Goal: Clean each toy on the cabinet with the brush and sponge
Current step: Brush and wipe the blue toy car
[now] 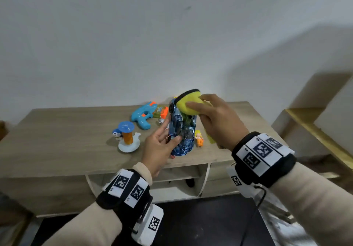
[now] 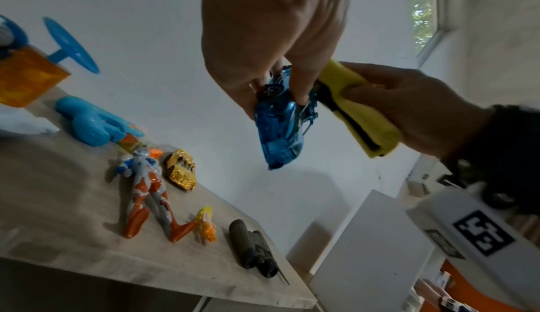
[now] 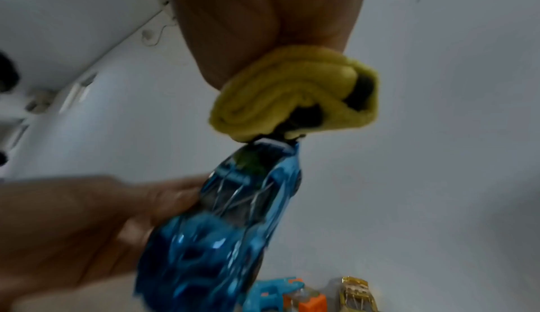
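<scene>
Our left hand (image 1: 159,146) grips the blue toy car (image 1: 182,131) upright above the cabinet (image 1: 57,131) so our right hand (image 1: 217,119), squeezing the folded sponge (image 1: 188,103), can wipe its upper end.

Toys (image 2: 146,192) crowd the cabinet (image 1: 57,131) middle; its left end lies bare.

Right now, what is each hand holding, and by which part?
Left hand grips the blue toy car by its sides, near one end. Right hand pinches the folded yellow sponge across its middle.
</scene>
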